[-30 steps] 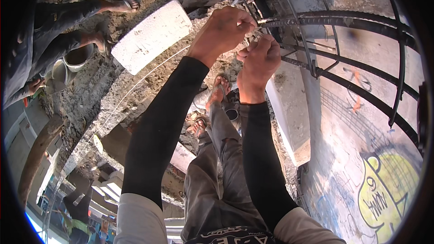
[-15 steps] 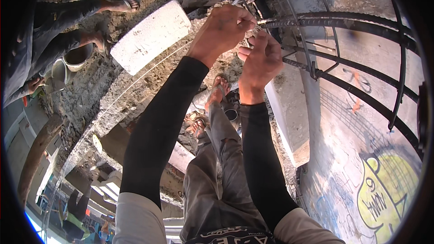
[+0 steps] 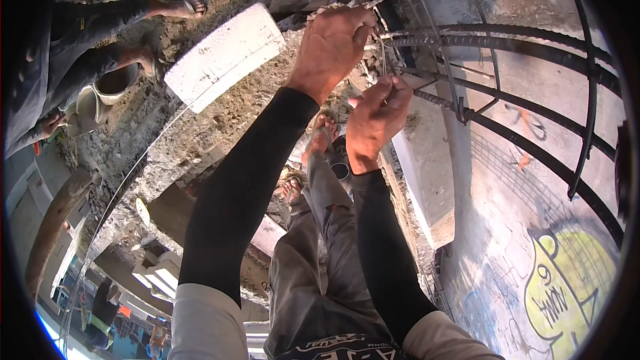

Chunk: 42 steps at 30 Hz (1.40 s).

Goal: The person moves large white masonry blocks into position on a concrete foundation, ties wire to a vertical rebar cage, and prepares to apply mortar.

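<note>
My left hand (image 3: pixel 331 45) is closed around a ribbed steel bar (image 3: pixel 467 41) at the point where it meets the other bars of a rebar cage. My right hand (image 3: pixel 377 119) sits just below it, with its fingers pinched on a thin tie wire (image 3: pixel 383 60) that runs up to that joint. Both forearms wear black sleeves. The curved bars of the cage (image 3: pixel 533 140) run off to the right, tied with thin stirrups. My legs and sandalled feet (image 3: pixel 320 135) stand below the hands.
A white foam block (image 3: pixel 223 53) lies on rough concrete at upper left. Another person (image 3: pixel 80 60) squats at far left beside a bucket (image 3: pixel 100 97). A concrete ledge (image 3: pixel 427 180) runs under the cage. A painted wall (image 3: pixel 560 287) fills the lower right.
My right hand has dropped a little lower and away from the joint, drawing the wire down. My left hand has kept its hold on the bar.
</note>
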Motion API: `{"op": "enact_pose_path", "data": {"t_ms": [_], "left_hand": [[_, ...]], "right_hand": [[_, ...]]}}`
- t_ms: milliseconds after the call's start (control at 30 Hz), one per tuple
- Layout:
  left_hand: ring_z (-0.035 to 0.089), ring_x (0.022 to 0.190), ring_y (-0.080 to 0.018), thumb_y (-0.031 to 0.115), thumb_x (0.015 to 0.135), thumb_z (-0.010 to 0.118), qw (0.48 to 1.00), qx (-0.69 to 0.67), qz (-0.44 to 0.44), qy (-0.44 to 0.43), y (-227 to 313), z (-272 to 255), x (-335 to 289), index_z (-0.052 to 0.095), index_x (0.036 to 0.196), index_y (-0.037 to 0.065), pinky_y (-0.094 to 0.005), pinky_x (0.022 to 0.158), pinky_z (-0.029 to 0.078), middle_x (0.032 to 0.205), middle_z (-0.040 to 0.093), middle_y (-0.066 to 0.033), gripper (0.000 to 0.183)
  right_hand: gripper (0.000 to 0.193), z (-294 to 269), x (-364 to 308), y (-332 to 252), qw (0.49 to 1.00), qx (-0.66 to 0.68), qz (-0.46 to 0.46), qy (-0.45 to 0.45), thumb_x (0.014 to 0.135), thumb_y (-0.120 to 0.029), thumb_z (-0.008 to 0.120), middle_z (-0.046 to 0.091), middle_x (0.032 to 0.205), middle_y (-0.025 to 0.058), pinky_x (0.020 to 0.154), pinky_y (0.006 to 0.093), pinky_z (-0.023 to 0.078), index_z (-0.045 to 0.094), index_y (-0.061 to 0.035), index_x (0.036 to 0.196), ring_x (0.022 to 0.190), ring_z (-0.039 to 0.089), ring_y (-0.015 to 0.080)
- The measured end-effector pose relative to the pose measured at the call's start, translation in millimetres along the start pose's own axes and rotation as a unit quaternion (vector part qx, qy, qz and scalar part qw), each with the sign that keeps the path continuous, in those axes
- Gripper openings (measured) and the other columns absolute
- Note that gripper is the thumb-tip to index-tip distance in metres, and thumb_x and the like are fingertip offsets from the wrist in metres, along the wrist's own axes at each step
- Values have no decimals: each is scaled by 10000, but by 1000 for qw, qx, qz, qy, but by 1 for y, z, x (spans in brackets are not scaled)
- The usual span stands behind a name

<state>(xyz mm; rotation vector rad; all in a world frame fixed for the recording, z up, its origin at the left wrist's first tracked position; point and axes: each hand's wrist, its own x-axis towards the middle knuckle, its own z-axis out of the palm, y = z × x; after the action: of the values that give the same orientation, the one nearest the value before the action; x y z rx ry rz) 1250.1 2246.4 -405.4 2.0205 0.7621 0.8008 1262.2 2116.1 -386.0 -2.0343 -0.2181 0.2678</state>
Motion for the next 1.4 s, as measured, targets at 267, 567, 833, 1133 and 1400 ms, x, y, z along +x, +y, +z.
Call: {"op": "enact_pose_path", "data": {"t_ms": [267, 567, 833, 1133, 1400], "left_hand": [[687, 638, -301, 136, 900, 728, 995, 35, -90, -13, 18, 0, -5, 702, 999, 42, -407, 612, 539, 754, 684, -195, 139], [741, 771, -299, 190, 903, 716, 996, -2, -45, -73, 25, 9, -12, 721, 934, 51, -406, 708, 583, 870, 746, -151, 142], [716, 702, -300, 209, 907, 724, 994, 104, 28, -26, 22, 6, -21, 769, 933, 168, -412, 643, 582, 803, 742, -90, 66], [558, 1238, -369, 275, 840, 821, 974, 222, 35, -36, 57, -23, -37, 575, 1454, 226, -499, 1027, 483, 1394, 564, -143, 663], [465, 1380, -452, 268, 903, 758, 966, 35, -181, -180, 129, -31, -253, 527, 1431, -5, -509, 1138, 417, 1457, 492, -283, 638]], "right_hand": [[381, -9, 1, 11, 996, 78, 44, -9, 1068, -334, 585, 588, 812, 74, 513, 284, 532, 548, 26, 1187, 600, 603, 142], [497, -129, -55, 58, 986, 57, 98, -126, 1037, -298, 678, 587, 889, 27, 640, 254, 547, 521, -17, 1416, 722, 582, 92], [625, -286, -21, 100, 894, -409, -165, -82, 857, -184, 817, 524, 1397, 198, 1112, 528, 364, 540, -49, 1401, 1323, 459, 398], [1155, -285, 5, 151, 842, -492, -176, -132, 715, -584, 816, 430, 1527, 238, 1149, 564, 310, 288, -103, 1623, 1408, 413, 422], [1120, -294, 7, 148, 859, -465, -183, -111, 692, -673, 783, 542, 1344, 159, 1034, 527, 367, 370, -158, 1597, 1263, 518, 344]]}}
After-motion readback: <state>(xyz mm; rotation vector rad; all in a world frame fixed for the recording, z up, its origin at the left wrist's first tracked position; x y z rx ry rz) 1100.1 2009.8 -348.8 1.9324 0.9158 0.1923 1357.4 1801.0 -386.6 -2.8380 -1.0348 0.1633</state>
